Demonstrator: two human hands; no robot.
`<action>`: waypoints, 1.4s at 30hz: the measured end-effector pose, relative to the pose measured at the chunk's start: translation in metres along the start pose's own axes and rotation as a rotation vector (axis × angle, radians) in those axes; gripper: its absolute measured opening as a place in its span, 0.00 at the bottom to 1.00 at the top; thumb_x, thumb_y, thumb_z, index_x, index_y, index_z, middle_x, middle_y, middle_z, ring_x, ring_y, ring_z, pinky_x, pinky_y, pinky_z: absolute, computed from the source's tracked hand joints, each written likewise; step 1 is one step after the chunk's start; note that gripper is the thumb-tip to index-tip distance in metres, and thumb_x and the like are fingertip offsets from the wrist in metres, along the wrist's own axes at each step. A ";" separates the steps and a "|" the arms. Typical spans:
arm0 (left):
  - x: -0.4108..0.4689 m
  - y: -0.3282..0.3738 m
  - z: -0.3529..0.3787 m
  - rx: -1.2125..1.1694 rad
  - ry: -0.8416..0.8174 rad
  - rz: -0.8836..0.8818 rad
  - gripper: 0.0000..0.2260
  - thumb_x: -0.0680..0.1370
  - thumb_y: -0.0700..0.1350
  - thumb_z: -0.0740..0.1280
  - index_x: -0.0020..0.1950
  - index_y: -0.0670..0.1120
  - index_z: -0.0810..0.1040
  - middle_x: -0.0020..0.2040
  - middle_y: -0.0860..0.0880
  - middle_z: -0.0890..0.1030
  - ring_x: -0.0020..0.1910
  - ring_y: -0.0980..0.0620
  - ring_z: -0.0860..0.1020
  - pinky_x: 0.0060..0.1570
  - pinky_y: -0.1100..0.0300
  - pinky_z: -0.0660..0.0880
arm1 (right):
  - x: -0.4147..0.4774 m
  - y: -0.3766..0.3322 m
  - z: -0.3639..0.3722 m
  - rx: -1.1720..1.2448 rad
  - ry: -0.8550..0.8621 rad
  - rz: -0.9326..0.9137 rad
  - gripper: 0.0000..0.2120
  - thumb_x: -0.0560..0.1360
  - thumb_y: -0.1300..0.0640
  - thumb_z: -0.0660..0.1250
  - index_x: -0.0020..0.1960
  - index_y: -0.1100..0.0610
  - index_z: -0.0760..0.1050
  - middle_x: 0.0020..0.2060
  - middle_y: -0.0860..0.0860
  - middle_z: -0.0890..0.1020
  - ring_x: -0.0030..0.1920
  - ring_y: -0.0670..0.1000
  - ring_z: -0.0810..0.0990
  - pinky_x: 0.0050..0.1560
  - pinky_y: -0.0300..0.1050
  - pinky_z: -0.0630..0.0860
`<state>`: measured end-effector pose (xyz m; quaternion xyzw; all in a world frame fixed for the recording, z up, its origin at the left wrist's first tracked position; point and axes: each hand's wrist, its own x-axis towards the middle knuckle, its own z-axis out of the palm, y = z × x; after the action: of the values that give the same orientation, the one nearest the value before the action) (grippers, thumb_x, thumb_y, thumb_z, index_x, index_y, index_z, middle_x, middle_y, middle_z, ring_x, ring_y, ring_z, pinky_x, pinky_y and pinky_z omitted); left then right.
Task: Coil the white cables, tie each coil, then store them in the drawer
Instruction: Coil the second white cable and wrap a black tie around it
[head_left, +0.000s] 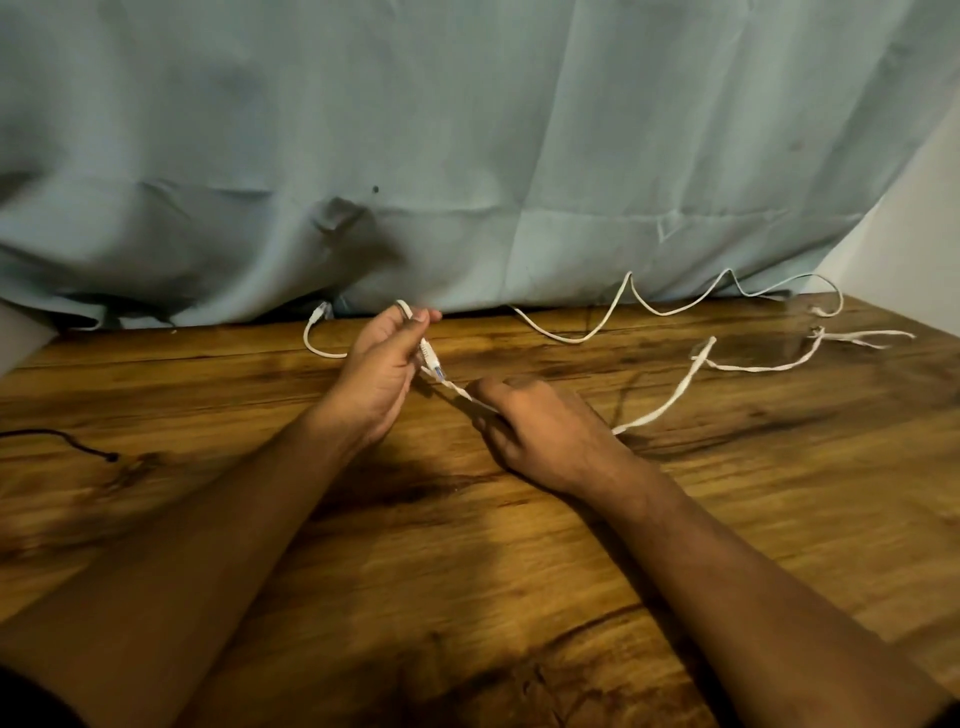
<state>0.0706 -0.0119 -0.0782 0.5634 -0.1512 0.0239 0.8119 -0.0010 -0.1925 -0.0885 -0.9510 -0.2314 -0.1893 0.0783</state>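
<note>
Fingers (418, 318) of left hand (374, 379) grip white cable (427, 355), right hand (540, 436) pinches white strip (675, 392), over wooden table (727, 519) before blue cloth (467, 130).

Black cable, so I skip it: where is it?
Head view: the black cable lies far left on the wooden table, well left of the left hand.

Wooden table (779, 519), pale blue curtain (467, 130)

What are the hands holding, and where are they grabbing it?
The left hand pinches the white cable near its plug; the right hand grips a flat white strip partway along.
</note>
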 end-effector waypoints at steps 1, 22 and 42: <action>0.000 -0.002 -0.002 0.082 -0.016 0.018 0.09 0.85 0.41 0.61 0.51 0.47 0.80 0.48 0.51 0.78 0.47 0.58 0.73 0.47 0.64 0.74 | 0.000 -0.001 0.001 -0.001 0.002 -0.009 0.11 0.82 0.50 0.63 0.63 0.50 0.72 0.51 0.54 0.82 0.50 0.58 0.81 0.44 0.49 0.74; -0.018 0.002 0.007 0.090 -0.465 -0.340 0.20 0.82 0.58 0.60 0.40 0.44 0.76 0.24 0.53 0.59 0.20 0.58 0.55 0.26 0.62 0.46 | -0.001 0.024 -0.016 0.040 0.695 0.114 0.18 0.84 0.50 0.62 0.72 0.54 0.76 0.53 0.56 0.77 0.51 0.57 0.77 0.52 0.57 0.75; -0.009 0.009 0.004 -0.537 -0.230 -0.382 0.12 0.82 0.48 0.61 0.44 0.42 0.77 0.68 0.32 0.77 0.67 0.35 0.78 0.60 0.48 0.80 | -0.002 0.008 0.003 -0.089 -0.036 0.046 0.13 0.82 0.42 0.59 0.54 0.50 0.75 0.47 0.55 0.85 0.49 0.62 0.83 0.43 0.52 0.75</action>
<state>0.0595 -0.0107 -0.0709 0.3466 -0.1346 -0.2327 0.8986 0.0019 -0.2002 -0.0925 -0.9619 -0.2022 -0.1804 0.0359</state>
